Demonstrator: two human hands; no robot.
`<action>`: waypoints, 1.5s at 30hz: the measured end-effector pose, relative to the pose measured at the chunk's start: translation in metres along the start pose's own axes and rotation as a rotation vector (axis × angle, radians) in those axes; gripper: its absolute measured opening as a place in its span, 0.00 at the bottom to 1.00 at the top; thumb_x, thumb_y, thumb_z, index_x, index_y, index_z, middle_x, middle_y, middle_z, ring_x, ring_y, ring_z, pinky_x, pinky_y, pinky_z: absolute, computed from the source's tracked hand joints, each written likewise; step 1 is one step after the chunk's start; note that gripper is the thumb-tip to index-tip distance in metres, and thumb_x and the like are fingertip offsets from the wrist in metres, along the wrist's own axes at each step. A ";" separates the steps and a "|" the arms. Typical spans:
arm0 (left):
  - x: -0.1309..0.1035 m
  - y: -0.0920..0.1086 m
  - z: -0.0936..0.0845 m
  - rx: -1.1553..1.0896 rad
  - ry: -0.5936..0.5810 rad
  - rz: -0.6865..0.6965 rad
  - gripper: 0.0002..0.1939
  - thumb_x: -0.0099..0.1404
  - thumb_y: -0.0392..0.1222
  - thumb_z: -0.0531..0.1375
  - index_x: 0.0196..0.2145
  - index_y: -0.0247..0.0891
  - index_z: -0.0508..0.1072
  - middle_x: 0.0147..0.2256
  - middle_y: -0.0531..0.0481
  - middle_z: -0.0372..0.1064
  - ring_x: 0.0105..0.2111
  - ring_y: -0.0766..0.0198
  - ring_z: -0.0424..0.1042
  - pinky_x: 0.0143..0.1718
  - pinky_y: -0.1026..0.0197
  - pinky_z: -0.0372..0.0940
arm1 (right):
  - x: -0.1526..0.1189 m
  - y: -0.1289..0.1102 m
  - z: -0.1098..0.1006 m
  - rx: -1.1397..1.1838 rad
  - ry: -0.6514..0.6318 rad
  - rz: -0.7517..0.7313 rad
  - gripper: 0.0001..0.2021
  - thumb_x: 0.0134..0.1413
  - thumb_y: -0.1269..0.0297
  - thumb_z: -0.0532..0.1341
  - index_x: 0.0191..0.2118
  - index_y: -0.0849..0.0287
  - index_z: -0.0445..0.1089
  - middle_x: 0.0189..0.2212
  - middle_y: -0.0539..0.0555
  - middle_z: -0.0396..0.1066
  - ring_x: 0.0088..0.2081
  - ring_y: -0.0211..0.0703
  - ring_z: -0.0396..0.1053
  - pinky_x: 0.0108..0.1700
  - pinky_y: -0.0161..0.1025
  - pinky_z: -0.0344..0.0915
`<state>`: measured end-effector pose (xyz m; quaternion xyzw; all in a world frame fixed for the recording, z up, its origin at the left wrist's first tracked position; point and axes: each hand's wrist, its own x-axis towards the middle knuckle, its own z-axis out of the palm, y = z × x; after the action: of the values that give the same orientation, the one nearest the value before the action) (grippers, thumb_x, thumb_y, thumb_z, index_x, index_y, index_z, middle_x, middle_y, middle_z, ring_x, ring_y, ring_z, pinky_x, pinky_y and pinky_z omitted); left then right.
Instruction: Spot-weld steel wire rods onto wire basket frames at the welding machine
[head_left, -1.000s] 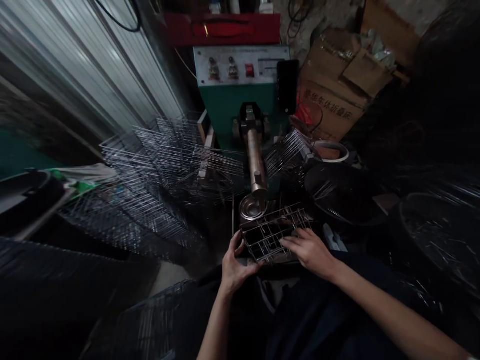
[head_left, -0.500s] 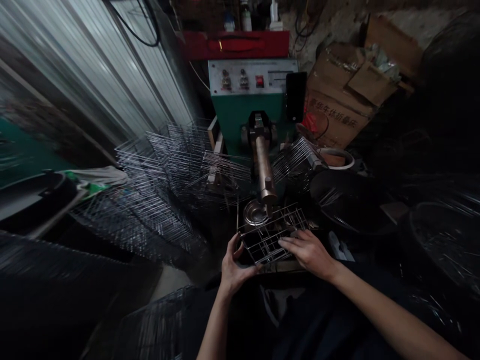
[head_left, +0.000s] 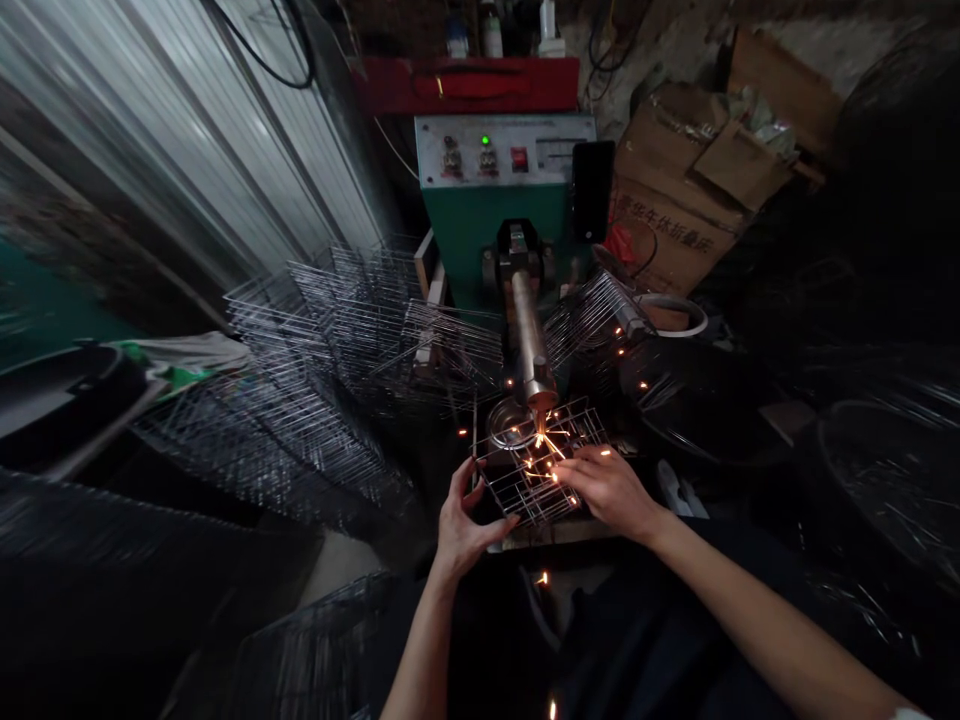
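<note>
A small wire rack [head_left: 525, 488] lies tilted beneath the thick metal arm of a spot welder [head_left: 531, 335]. Orange sparks [head_left: 541, 438] fly from the electrode tip where it meets the wires. My left hand [head_left: 466, 525] grips the rack's near left corner, thumb and fingers curled around its edge. On the right side, my right hand [head_left: 604, 490] has its fingers pressed together at the wires; its fingertips are partly hidden in the mesh. A round metal cup [head_left: 508, 424] sits behind the rack, left of the electrode.
Stacked wire grids [head_left: 300, 370] stand at the left. The green machine's control panel [head_left: 506, 152] rises behind, with a phone [head_left: 592, 190] at its side. A cardboard box [head_left: 667, 210] and a dark basin [head_left: 690, 400] are on the right. Sparks scatter toward my lap.
Sparks have appeared at the electrode, and a green lamp on the panel is now lit. The rack and both hands have shifted slightly; my right hand has moved a little left.
</note>
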<state>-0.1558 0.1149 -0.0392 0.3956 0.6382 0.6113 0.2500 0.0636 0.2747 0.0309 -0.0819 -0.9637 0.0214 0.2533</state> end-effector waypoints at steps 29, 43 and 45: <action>0.072 0.001 -0.016 -0.095 0.010 -0.092 0.52 0.40 0.46 0.78 0.60 0.42 0.62 0.62 0.36 0.61 0.60 0.42 0.66 0.62 0.39 0.61 | 0.051 0.029 -0.002 -0.173 0.005 0.237 0.08 0.67 0.63 0.60 0.36 0.58 0.72 0.34 0.54 0.72 0.41 0.47 0.62 0.42 0.44 0.50; 0.069 -0.003 -0.023 0.000 -0.025 -0.115 0.51 0.45 0.51 0.76 0.63 0.49 0.58 0.65 0.40 0.56 0.60 0.43 0.66 0.61 0.39 0.64 | -0.015 0.061 -0.033 -0.144 0.114 0.425 0.12 0.68 0.60 0.58 0.50 0.59 0.72 0.46 0.60 0.74 0.47 0.50 0.68 0.48 0.43 0.61; 0.070 -0.008 -0.025 -0.003 -0.014 -0.134 0.53 0.44 0.52 0.76 0.64 0.51 0.58 0.66 0.40 0.54 0.62 0.41 0.64 0.60 0.39 0.64 | -0.080 0.102 -0.066 -0.232 0.130 0.678 0.13 0.68 0.62 0.57 0.52 0.61 0.71 0.48 0.62 0.74 0.50 0.50 0.69 0.50 0.42 0.62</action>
<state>-0.2167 0.1574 -0.0320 0.3560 0.6606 0.5914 0.2952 0.1791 0.3615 0.0410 -0.4260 -0.8597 -0.0106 0.2817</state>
